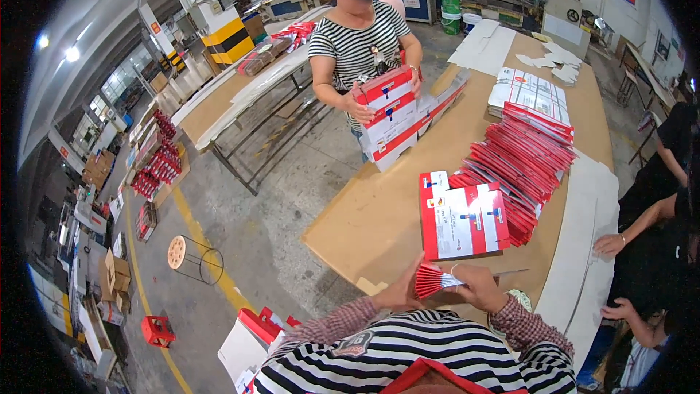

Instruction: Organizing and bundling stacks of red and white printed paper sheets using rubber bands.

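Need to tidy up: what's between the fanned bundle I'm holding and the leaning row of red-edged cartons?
In the head view, flat red-and-white cardboard lies on the brown tabletop between the fanned bundle and the carton row.

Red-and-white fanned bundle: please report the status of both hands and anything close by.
Right hand gripping the fanned bundle. Left hand at its left edge, grip unclear. Flat red-and-white cardboard on the table just beyond.

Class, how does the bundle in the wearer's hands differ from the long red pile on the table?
The bundle is smaller than the pile. The right hand holds the bundle; the pile lies on the table. The bundle fans out; the pile leans in layers. Both show red and white.
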Available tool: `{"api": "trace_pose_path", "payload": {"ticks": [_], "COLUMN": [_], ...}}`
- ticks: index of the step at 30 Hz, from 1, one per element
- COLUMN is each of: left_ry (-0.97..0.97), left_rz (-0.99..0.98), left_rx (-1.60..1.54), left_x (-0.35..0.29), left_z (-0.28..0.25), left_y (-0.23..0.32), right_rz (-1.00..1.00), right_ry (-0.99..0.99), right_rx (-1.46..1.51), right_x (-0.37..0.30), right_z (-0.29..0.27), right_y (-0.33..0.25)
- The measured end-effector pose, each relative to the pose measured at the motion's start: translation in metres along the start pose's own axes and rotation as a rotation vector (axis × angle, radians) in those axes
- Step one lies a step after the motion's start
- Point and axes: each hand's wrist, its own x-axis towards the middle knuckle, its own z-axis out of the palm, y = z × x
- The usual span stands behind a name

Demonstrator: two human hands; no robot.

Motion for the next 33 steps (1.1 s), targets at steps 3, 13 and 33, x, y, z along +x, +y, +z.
{"api": "trace_pose_path", "payload": {"ticks": [3,13,33], "left_ry": [-0.029,-0.316,0.324], "left_rz": [0.193,0.556,0.902], "left_rx": [0.007,1.187,0.682], "left_x": [0.029,0.089,0.05], "left_z": [-0.029,-0.011,-0.028], "left_y": [0.069,0.14,0.084], "right_rz": [-0.047,0.0,0.235], "right_ry": [0.098,0.101,0.321], "right_rx": [0.002,0.012,0.109], "right_x": [0.001,-0.003,0.037], "right_z": [0.006,0.009,-0.005], "right_y": [0.004,0.005,0.022]}}
